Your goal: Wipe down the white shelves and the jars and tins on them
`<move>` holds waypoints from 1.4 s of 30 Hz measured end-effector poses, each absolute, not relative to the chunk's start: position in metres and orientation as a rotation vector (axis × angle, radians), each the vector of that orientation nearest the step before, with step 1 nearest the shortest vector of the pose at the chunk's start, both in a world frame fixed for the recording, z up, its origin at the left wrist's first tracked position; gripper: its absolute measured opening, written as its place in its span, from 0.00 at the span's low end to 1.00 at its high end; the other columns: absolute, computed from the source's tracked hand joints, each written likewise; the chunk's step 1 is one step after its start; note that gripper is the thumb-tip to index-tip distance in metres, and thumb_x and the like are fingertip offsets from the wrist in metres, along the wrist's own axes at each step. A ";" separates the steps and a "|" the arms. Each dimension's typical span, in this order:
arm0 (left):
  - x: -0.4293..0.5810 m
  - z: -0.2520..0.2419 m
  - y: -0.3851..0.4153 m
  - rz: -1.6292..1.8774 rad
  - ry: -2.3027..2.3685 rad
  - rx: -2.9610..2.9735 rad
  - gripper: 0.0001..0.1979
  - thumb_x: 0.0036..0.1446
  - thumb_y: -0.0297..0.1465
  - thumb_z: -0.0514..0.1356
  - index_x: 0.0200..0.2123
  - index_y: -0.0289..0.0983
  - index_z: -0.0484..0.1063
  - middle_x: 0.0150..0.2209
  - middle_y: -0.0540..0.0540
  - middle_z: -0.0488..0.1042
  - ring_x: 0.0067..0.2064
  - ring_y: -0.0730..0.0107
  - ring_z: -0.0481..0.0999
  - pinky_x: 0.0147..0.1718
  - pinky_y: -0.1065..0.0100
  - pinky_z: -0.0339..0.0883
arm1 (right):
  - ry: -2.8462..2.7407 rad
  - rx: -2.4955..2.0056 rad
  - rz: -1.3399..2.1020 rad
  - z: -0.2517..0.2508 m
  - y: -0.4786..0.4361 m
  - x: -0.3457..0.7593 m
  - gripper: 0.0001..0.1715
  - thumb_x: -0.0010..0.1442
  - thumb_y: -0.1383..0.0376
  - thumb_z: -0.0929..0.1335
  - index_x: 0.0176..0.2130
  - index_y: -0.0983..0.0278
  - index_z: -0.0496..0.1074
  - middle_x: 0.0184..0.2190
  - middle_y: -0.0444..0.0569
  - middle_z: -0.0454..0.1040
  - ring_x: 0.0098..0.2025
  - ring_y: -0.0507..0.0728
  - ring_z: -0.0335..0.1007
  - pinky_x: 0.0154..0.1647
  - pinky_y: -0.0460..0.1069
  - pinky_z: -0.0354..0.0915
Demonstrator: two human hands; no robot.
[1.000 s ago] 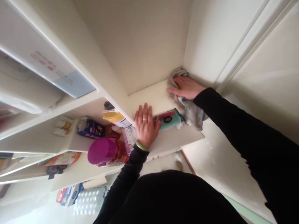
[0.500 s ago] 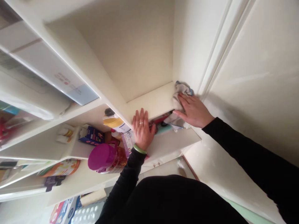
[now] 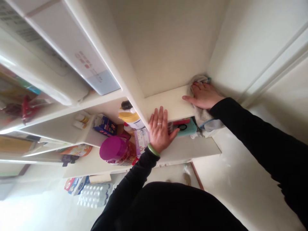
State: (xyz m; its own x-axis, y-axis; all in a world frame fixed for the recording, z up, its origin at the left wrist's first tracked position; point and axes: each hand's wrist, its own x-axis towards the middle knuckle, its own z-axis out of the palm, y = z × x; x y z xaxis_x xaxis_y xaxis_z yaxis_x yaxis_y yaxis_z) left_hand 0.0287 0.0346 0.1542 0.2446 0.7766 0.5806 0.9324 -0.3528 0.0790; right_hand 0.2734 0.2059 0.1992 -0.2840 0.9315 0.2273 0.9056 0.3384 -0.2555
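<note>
My left hand lies flat against the front edge of a white shelf, fingers stretched up and thumb out to the side. It wears a ring and a green bangle. Deeper in, at the shelf's right end, my right hand presses a crumpled grey cloth with blue edging into the corner by the side wall. Part of the cloth hangs over the shelf's front edge. Fingertips of the right hand are bunched on the cloth, its thumb stretched to the left over the bare board.
Below and left stand a jar with a purple lid, a dark blue box and a yellow-topped container. A teal item sits under the shelf. A white box fills the upper left compartment. Wrapped bottles stand lower left.
My right hand and the cloth have moved deeper along the shelf into the back corner. The left hand stays at the shelf edge. The view has shifted, so the shelves appear further right.
</note>
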 end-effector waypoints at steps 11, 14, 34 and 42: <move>0.030 0.140 0.010 -1.219 -1.599 -2.282 0.41 0.73 0.53 0.51 0.78 0.33 0.53 0.79 0.28 0.59 0.84 0.45 0.49 0.80 0.40 0.50 | -2.628 -1.125 0.157 0.201 0.190 0.157 0.51 0.72 0.43 0.58 0.78 0.72 0.58 0.79 0.67 0.57 0.80 0.80 0.53 0.79 0.75 0.49; 0.045 0.115 -0.024 -1.804 -1.549 -2.288 0.27 0.75 0.41 0.51 0.72 0.37 0.62 0.70 0.30 0.72 0.78 0.48 0.65 0.75 0.42 0.63 | -2.716 -1.091 0.182 0.210 0.181 0.134 0.50 0.72 0.45 0.58 0.78 0.75 0.59 0.80 0.66 0.55 0.81 0.77 0.52 0.81 0.70 0.49; 0.098 0.087 -0.034 -3.318 -1.850 -1.851 0.35 0.58 0.58 0.72 0.54 0.36 0.75 0.53 0.36 0.82 0.61 0.50 0.80 0.67 0.51 0.70 | -2.731 -0.815 0.061 0.207 0.094 0.131 0.42 0.74 0.54 0.60 0.72 0.81 0.65 0.75 0.73 0.64 0.76 0.75 0.61 0.79 0.68 0.56; 0.081 0.083 -0.052 -3.072 -2.087 -1.646 0.33 0.56 0.64 0.68 0.31 0.36 0.80 0.33 0.44 0.80 0.42 0.58 0.78 0.53 0.56 0.74 | -2.502 -0.968 -0.111 0.198 0.027 0.128 0.33 0.71 0.68 0.61 0.71 0.72 0.70 0.70 0.66 0.72 0.70 0.74 0.68 0.75 0.68 0.62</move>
State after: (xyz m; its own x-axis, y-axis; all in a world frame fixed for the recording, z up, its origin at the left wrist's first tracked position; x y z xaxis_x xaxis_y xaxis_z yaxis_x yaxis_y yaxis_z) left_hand 0.0807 -0.0518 0.0832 -0.3415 0.9362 0.0827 -0.2678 -0.1813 0.9463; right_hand 0.1284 0.0275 0.1977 -0.6509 0.6193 0.4391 0.6559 0.7500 -0.0856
